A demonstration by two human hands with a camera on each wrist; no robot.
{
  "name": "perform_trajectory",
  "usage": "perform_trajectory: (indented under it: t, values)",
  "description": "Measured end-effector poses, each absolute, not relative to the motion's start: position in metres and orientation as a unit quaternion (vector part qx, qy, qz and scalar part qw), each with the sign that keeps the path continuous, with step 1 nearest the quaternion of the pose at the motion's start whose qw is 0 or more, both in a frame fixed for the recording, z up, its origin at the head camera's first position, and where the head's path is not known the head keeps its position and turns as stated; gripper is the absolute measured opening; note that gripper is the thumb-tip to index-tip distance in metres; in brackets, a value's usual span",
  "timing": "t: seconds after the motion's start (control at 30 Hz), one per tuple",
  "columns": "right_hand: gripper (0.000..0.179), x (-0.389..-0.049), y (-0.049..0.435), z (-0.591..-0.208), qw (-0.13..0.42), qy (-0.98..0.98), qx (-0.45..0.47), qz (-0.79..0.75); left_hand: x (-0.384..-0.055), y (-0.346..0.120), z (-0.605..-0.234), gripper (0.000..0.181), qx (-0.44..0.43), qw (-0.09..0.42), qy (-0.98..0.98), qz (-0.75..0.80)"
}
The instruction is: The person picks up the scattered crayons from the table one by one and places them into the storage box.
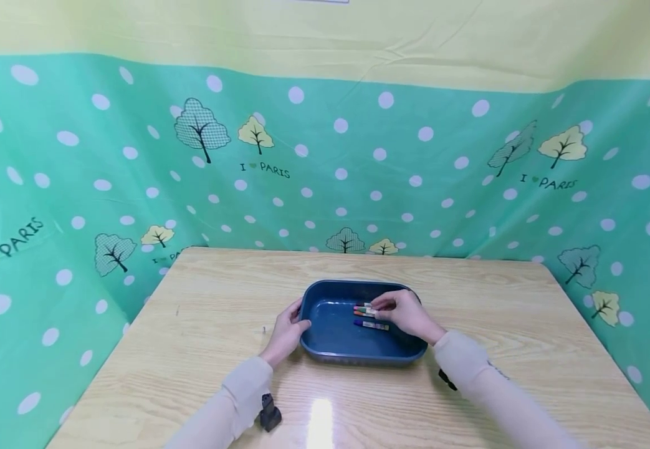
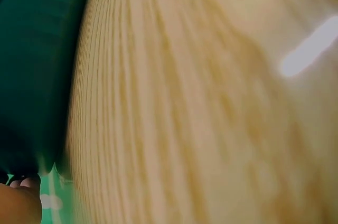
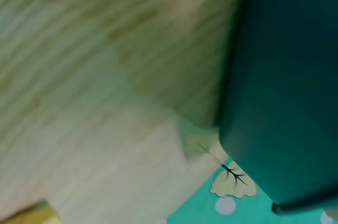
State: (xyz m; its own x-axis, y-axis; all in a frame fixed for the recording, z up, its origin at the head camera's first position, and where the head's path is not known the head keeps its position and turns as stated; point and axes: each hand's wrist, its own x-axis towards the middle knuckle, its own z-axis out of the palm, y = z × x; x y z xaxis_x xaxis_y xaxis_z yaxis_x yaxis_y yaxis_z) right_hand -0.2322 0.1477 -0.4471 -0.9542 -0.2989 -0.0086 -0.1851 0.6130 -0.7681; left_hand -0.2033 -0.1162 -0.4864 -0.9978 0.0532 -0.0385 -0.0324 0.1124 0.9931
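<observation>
A dark blue rectangular plastic tub (image 1: 333,340) stands on the table in the head view. My left hand (image 1: 285,333) grips its left rim, thumb over the inside edge and fingers outside. Inside, a purple crayon (image 1: 371,325) lies apart from several other crayons (image 1: 363,309) with dark, pink, green and orange tips. My right hand (image 1: 406,312) reaches over the tub's right side and pinches at the right ends of that group; which crayon is between the fingers is partly hidden. In the left wrist view, part of my left hand (image 2: 21,200) is against the tub's wall (image 2: 37,76).
The wooden table (image 1: 212,299) extends around the tub. Behind and beside it hangs a green dotted cloth (image 1: 358,149) with printed trees. The right wrist view shows the tub's outer wall (image 3: 285,102) and an unclear yellow patch (image 3: 34,216) at the lower left.
</observation>
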Motion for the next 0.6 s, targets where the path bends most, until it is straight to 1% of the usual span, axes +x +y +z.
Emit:
perform_trajectory:
  t: [0.2, 0.4, 0.6]
  values:
    - [0.017, -0.239, 0.142, -0.458, 0.070, 0.899, -0.114, -0.417, -0.204, -0.115, -0.488, 0.058, -0.005, 0.028, 0.752, 0.658]
    - [0.019, -0.238, 0.137, -0.464, 0.078, 0.903, -0.088, -0.413, -0.203, -0.114, -0.485, 0.056, -0.007, 0.026, 0.758, 0.652]
    - [0.020, -0.239, 0.136, -0.465, 0.059, 0.902, -0.089, -0.419, -0.203, -0.113, -0.486, 0.056, -0.010, 0.018, 0.758, 0.652]
